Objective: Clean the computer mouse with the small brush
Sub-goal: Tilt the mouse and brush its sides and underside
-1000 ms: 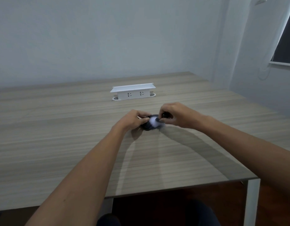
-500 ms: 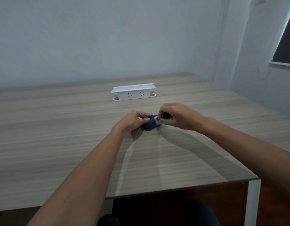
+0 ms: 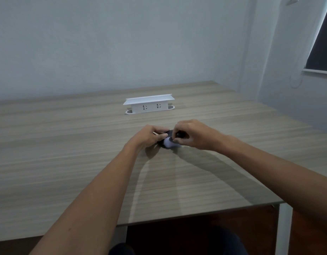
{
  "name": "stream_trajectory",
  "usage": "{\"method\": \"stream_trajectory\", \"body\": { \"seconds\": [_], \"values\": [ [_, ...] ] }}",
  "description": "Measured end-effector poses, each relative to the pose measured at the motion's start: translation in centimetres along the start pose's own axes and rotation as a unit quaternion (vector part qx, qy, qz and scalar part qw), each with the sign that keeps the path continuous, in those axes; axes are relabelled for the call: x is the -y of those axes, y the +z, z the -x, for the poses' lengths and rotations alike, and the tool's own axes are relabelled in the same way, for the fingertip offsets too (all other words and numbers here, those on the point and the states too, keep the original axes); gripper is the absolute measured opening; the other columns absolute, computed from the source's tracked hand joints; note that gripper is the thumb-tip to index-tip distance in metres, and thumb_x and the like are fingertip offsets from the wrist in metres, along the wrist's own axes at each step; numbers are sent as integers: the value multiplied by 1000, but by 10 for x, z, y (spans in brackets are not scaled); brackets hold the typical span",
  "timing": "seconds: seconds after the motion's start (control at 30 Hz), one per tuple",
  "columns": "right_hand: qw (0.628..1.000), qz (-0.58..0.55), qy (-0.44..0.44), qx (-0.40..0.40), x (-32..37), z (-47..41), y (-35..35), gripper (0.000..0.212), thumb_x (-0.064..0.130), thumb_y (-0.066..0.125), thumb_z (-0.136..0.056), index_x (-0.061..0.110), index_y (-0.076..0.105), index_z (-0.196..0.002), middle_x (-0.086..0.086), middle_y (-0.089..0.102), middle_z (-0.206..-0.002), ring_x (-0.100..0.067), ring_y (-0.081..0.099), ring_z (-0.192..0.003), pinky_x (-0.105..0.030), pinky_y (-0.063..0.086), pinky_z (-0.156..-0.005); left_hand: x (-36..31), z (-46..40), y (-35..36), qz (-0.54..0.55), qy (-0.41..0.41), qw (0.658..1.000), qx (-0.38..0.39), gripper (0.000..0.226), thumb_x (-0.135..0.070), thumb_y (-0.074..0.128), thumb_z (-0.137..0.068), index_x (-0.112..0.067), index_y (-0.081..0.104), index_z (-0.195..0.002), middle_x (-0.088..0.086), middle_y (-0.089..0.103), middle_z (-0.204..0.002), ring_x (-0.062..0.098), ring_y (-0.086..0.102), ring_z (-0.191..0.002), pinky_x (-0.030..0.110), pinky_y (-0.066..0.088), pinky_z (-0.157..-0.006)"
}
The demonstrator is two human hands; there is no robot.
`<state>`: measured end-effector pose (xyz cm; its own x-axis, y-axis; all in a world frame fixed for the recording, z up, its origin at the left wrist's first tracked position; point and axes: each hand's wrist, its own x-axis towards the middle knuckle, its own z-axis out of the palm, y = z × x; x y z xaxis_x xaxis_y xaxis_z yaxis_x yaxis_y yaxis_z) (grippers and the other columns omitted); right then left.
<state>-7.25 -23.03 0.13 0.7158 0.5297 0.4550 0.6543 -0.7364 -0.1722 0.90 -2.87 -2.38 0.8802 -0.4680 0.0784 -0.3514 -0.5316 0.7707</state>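
Note:
A dark computer mouse (image 3: pixel 161 143) lies on the wooden table (image 3: pixel 67 162), mostly hidden between my two hands. My left hand (image 3: pixel 149 136) grips its left side with curled fingers. My right hand (image 3: pixel 191 134) pinches a small brush with a black handle (image 3: pixel 180 134), and the brush's pale bristle tuft (image 3: pixel 169 143) rests on top of the mouse.
A white power strip box (image 3: pixel 149 104) with two sockets stands farther back on the table. The table's front edge and a white leg (image 3: pixel 281 227) are at lower right. A wall is behind, a window at far right.
The pale bristle tuft has swept from the mouse's right end toward its near left side. Both hands otherwise stay in place.

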Motion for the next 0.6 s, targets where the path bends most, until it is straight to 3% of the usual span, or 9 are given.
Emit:
{"method": "stream_trajectory", "body": {
  "seconds": [0.13,0.27,0.4,0.47,0.6],
  "values": [
    [996,54,54,-42,-24,7,-14,6,11,72,-82,8,68,-85,-4,68,-83,-21,61,-75,-20,35,-63,-2,2,1,-6,-14,1000,-4,36,-16,62,-95,-15,64,-131,5,68,-103,17,61,-88,31,51,-90],
    [1000,7,31,-3,-10,7,-9,7,17,74,-83,13,71,-88,6,67,-81,-2,53,-70,-8,38,-64,-3,0,0,4,-13,1000,0,36,-14,63,-95,-14,64,-131,6,67,-104,18,61,-92,27,49,-88],
    [996,44,72,-18,-31,11,-11,6,12,72,-83,8,69,-86,-3,69,-85,-20,62,-77,-25,44,-67,-4,-2,1,6,-13,1000,0,37,-14,62,-95,-14,63,-132,7,67,-106,16,60,-89,20,48,-82],
    [996,43,70,-42,-33,11,-14,5,12,72,-83,9,68,-85,-3,69,-84,-20,63,-77,-25,43,-67,-3,-2,2,6,-16,1000,-1,36,-14,62,-95,-14,63,-132,8,66,-103,16,59,-87,16,49,-76],
    [1000,-20,1,-13,1,2,0,8,19,74,-84,14,71,-89,5,69,-85,-4,57,-73,-15,42,-67,0,-2,-1,14,-2,1000,12,34,-13,64,-93,-12,67,-128,15,72,-110,18,61,-91,29,52,-89]
  ]
}}
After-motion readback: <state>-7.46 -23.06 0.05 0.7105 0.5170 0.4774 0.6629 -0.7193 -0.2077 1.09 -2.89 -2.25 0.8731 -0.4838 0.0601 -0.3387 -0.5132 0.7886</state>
